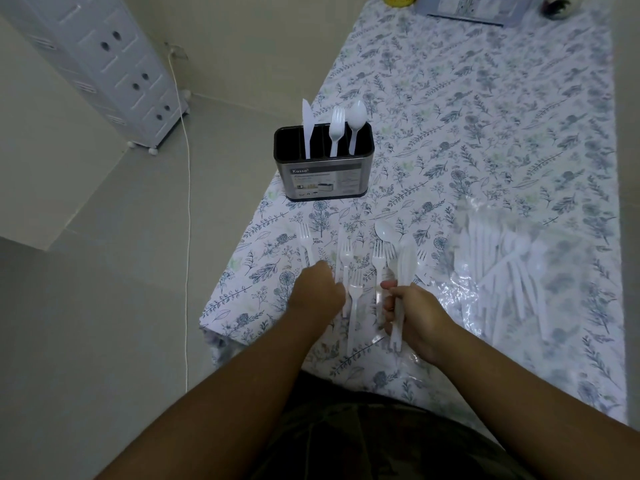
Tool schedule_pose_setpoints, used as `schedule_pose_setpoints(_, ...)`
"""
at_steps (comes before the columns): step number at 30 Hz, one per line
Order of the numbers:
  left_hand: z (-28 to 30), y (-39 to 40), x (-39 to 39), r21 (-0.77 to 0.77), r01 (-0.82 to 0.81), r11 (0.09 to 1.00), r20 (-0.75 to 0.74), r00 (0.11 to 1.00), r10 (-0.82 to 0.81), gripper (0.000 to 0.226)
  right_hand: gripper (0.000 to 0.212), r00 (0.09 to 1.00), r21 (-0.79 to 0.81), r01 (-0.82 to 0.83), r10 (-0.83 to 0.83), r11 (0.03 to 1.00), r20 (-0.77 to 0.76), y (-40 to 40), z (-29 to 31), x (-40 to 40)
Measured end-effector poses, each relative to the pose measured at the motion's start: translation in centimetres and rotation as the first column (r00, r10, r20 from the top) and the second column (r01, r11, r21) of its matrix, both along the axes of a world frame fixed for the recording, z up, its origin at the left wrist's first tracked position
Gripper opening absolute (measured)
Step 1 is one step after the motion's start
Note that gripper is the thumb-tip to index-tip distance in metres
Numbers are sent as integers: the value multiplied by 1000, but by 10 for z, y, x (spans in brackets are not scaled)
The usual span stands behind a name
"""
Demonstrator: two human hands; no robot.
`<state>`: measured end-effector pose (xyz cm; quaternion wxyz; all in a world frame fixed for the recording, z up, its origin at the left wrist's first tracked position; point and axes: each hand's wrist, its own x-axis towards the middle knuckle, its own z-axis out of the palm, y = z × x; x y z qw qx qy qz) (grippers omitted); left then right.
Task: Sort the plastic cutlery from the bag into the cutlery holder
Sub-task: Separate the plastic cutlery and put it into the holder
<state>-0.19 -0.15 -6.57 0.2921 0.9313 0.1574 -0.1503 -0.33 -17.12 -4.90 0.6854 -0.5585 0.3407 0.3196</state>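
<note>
Dim light. To my left, pale grey tiled floor (114,306) meets plain cream wall (242,36). White plastic drawer cabinet (104,64) on small casters; thin white cord (188,202) trails across floor.

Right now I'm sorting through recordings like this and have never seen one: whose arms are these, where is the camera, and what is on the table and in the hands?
There is no machine here. The single picture comes from a wide-angle camera worn on a person's head, looking down at their own two bare arms.

The table has a flowered cloth. On it stands a metal cutlery holder with one white plastic knife, one fork and one spoon upright in separate compartments. Nearer the person, loose white forks and a spoon lie on the cloth. A clear plastic bag with more cutlery lies to the right.

The right hand grips a few white pieces. The left hand rests curled on the cloth by the forks; whether it holds one is unclear.
</note>
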Motion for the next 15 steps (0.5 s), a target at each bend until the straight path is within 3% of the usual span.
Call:
schedule_pose_setpoints(2, -4, 1, 5, 47, 22, 999, -67, 998, -19, 15, 17, 1000, 15, -3, 3, 1000, 4, -5, -1, -2)
schedule_pose_setpoints(4, -6, 2, 6, 65, 29, 997, -105, 994, -22, 24, 27, 999, 38, -30, 29, 999, 27, -9, 2, -5)
schedule_pose_setpoints(8, 4, 9, 0, 14, -48, 999, -125, 991, 49, 33, 28, 999, 88, 20, -23, 996, 38, -14, 3, -6)
schedule_pose_setpoints(11, 18, 9, -12, -32, -61, 998, -83, 995, 58, 25, 19, 999, 56, 36, -37, 998, 16, -17, -1, -4)
schedule_pose_setpoints(15, 32, -25, -26, -85, 68, 994, -54, 996, -72, 17, 27, 999, 126, 32, -33, 991, 2, -15, 0, -4)
